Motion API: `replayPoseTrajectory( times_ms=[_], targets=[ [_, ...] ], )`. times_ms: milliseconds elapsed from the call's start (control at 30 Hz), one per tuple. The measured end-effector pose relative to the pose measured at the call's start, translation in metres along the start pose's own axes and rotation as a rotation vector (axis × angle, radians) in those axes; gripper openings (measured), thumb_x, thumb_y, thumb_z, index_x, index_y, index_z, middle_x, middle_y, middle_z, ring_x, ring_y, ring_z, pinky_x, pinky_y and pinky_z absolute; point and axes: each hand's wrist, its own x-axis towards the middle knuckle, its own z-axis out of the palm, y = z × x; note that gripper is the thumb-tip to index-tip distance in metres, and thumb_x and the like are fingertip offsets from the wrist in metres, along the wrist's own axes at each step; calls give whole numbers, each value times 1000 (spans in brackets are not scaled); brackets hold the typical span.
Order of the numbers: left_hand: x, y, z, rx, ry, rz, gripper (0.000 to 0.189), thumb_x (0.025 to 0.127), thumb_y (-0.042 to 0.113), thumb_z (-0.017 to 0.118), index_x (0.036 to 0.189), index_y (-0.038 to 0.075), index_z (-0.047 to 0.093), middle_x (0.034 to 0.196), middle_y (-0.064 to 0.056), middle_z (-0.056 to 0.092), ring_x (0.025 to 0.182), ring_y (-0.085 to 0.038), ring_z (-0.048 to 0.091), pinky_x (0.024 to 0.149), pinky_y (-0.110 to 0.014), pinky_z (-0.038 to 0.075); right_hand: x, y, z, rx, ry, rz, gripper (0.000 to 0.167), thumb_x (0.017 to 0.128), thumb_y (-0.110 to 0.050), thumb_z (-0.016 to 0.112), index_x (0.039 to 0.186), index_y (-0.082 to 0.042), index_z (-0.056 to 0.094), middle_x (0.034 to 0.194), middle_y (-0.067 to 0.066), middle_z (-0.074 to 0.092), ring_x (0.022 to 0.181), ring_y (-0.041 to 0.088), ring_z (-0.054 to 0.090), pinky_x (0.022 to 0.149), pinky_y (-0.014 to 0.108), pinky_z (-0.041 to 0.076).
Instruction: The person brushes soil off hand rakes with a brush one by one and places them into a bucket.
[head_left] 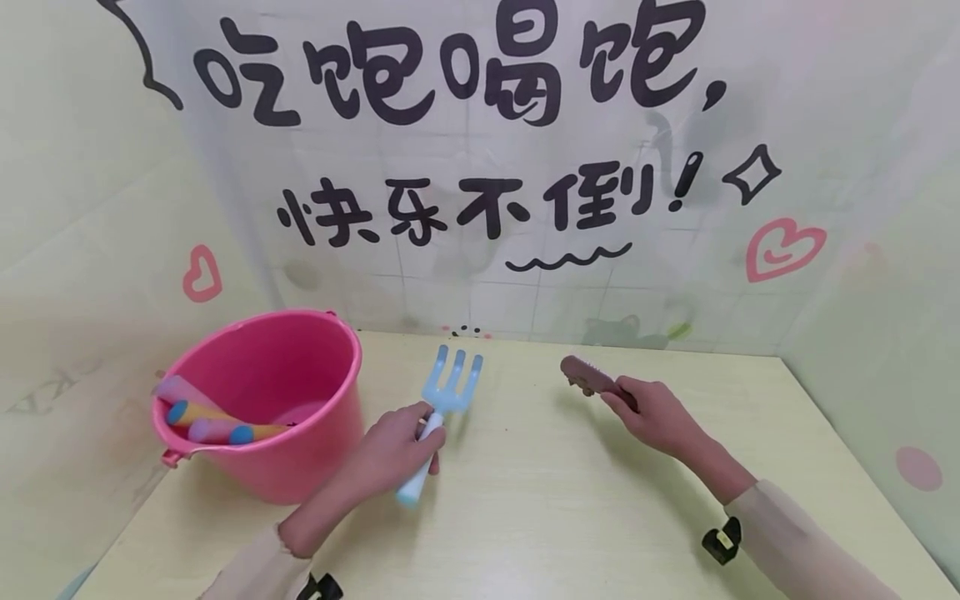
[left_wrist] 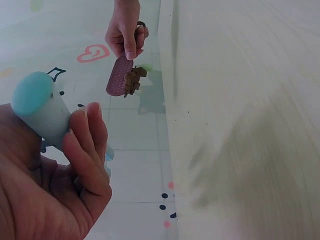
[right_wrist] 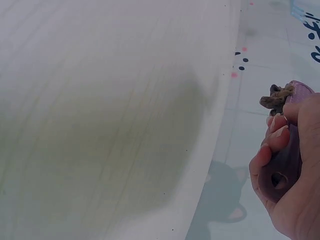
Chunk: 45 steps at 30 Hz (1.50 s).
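My left hand (head_left: 386, 454) grips the pale blue handle of a toy garden fork (head_left: 452, 393), its three tines pointing away from me, above the table. In the left wrist view the handle's turquoise end (left_wrist: 35, 92) shows, while the tines are mostly hidden by the hand. On the right, my right hand (head_left: 663, 417) holds a mauve paddle-shaped brush (head_left: 587, 372) by its handle, also raised above the table. Its head has a dotted face and a brown lumpy decoration (left_wrist: 134, 81). A hole shows in the handle (right_wrist: 285, 162) in the right wrist view.
A pink bucket (head_left: 300, 467) stands left of my left hand, with several pink, yellow and blue rods (head_left: 213, 415) inside against its near side. The pale wooden table (head_left: 540, 500) meets a printed white wall covering (head_left: 480, 292) at the back.
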Motion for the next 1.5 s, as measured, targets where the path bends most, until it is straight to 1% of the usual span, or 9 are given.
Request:
replayPoseTrajectory(
  times_ms=[267, 433, 533, 667, 800, 1033, 1167, 1400, 1500],
  targets=[
    [-4, 12, -20, 21, 1, 12, 12, 100, 19, 57, 100, 7, 61, 71, 4, 64, 62, -18, 59, 61, -35, 50, 2, -1, 1, 0, 11, -10, 28, 102, -20, 64, 78, -16, 51, 59, -10, 41, 48, 3, 36, 45, 26, 33],
    [-15, 23, -39, 40, -19, 15, 17, 101, 23, 60, 105, 7, 61, 74, 3, 65, 64, -17, 60, 63, -35, 52, 0, 0, 1, -1, 15, -6, 30, 102, -20, 65, 77, -17, 50, 58, -11, 41, 47, 3, 36, 45, 25, 33],
    [-24, 29, -53, 13, -29, 3, 21, 100, 26, 63, 109, 7, 62, 78, 0, 65, 65, -20, 61, 62, -36, 53, -1, 1, 1, -1, 17, -8, 29, 102, -20, 64, 77, -17, 50, 59, -11, 41, 48, 3, 37, 45, 26, 33],
    [-31, 34, -68, -12, -27, 25, 26, 99, 28, 65, 113, 6, 62, 79, -2, 66, 65, -21, 62, 61, -37, 53, -1, 1, 0, 7, 21, -12, 29, 102, -20, 64, 77, -16, 50, 59, -10, 41, 48, 3, 37, 45, 26, 33],
    [-32, 34, -75, 21, -25, 69, 28, 99, 28, 67, 111, 4, 61, 77, 0, 66, 63, -19, 62, 61, -37, 54, -2, -1, 1, 18, 10, -5, 28, 102, -20, 64, 78, -17, 51, 60, -11, 41, 48, 3, 36, 45, 25, 33],
    [-31, 37, -84, 11, -21, 66, 27, 98, 28, 67, 111, 5, 61, 76, -1, 66, 64, -20, 64, 61, -38, 55, -3, -1, 2, 26, 9, -1, 28, 102, -21, 64, 77, -17, 51, 59, -11, 41, 49, 3, 36, 45, 25, 33],
    [-34, 38, -90, 5, -25, 62, 25, 99, 27, 66, 109, 5, 61, 76, -3, 66, 63, -22, 64, 58, -38, 55, -6, 0, 1, 17, 5, 4, 29, 102, -21, 65, 77, -17, 51, 60, -11, 42, 49, 3, 37, 45, 25, 34],
    [-42, 38, -104, 43, 2, 44, 41, 96, 29, 71, 123, 0, 61, 82, -3, 67, 65, -20, 66, 58, -36, 56, -11, 4, -1, 13, 23, -1, 28, 101, -18, 65, 77, -18, 51, 60, -11, 42, 49, 3, 37, 45, 25, 34],
    [-45, 36, -113, 68, 14, 47, 40, 97, 28, 69, 123, 0, 60, 81, -2, 67, 63, -19, 65, 56, -35, 55, -11, 6, -1, 14, 35, -14, 28, 101, -18, 65, 78, -18, 51, 60, -12, 42, 49, 3, 37, 45, 25, 33]
  ],
)
